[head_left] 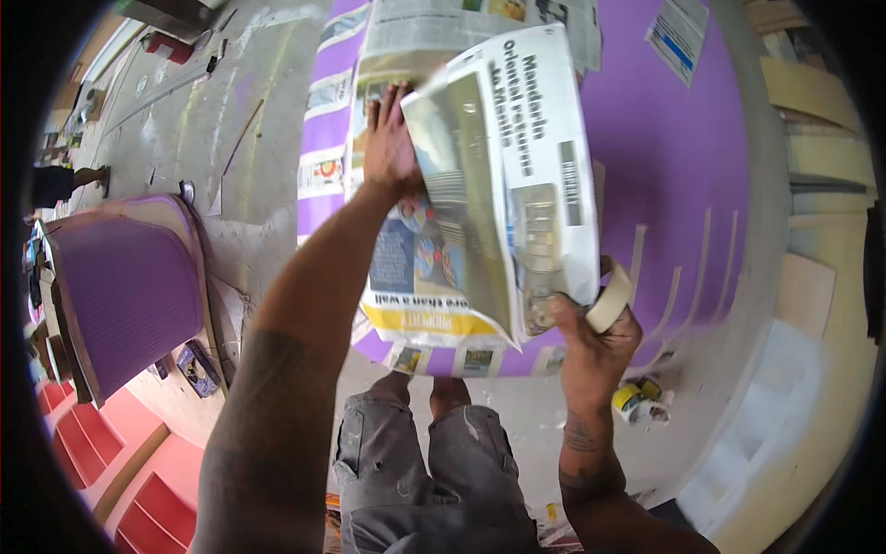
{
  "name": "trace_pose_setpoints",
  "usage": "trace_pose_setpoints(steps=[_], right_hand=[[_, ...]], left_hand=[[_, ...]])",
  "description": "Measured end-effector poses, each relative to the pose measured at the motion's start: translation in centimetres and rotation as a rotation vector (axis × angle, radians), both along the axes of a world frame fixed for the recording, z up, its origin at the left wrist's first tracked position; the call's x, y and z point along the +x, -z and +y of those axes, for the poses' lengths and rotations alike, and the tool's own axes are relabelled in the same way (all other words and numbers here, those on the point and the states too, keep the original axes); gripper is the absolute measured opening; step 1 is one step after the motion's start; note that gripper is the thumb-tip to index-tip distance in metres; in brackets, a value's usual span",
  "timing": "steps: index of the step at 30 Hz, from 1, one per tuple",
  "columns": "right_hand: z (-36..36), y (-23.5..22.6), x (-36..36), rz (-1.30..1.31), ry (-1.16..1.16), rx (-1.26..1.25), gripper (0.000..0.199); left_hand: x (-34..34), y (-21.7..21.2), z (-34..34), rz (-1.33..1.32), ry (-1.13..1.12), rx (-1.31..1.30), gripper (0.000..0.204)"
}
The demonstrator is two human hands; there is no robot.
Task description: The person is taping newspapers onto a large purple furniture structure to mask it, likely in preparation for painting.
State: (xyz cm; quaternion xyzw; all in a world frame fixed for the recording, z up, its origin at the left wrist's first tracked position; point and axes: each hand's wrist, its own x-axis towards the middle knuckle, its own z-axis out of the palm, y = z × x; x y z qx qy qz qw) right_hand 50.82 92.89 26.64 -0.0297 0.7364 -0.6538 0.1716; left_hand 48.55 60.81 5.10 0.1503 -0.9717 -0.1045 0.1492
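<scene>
- My left hand point(391, 152) lies flat against the newsprint, fingers slightly spread; if I press unevenly, the paper could slip on the smooth-looking purple panel point(664, 148).
- My right hand point(595, 342) pinches the lower right corner of the newspaper sheet point(556, 138) between thumb and fingers; too hard a tug there might tear it.
- The pale tape roll point(613, 300) sits on that same hand, so it could catch the paper or drop while I pinch.
- The sheet stands half folded above newsprint on the panel; lowering it askew could crease it or leave purple bare.
</scene>
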Motion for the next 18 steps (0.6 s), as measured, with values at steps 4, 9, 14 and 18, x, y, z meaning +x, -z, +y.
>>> trace_pose_setpoints(steps=[4, 9, 14, 18], right_hand=[[4.7, -0.8, 4.8, -0.025, -0.008, 0.009, 0.05], [11.9, -2.6, 10.0, 0.36, -0.025, -0.013, 0.028], [14.5, 0.2, 14.7, 0.372, 0.139, 0.197, 0.03], [15.7, 5.1, 14.1, 0.21, 0.342, 0.159, 0.033]], left_hand=[[-0.1, -0.8, 0.6, 0.413, -0.091, 0.944, 0.054], [6.5, -8.0, 4.7, 0.565, -0.382, 0.467, 0.036], [21.5, -11.4, 18.2, 0.305, -0.151, 0.606, 0.095], [28.1, -6.9, 23.8, 0.048, -0.355, 0.384, 0.107]])
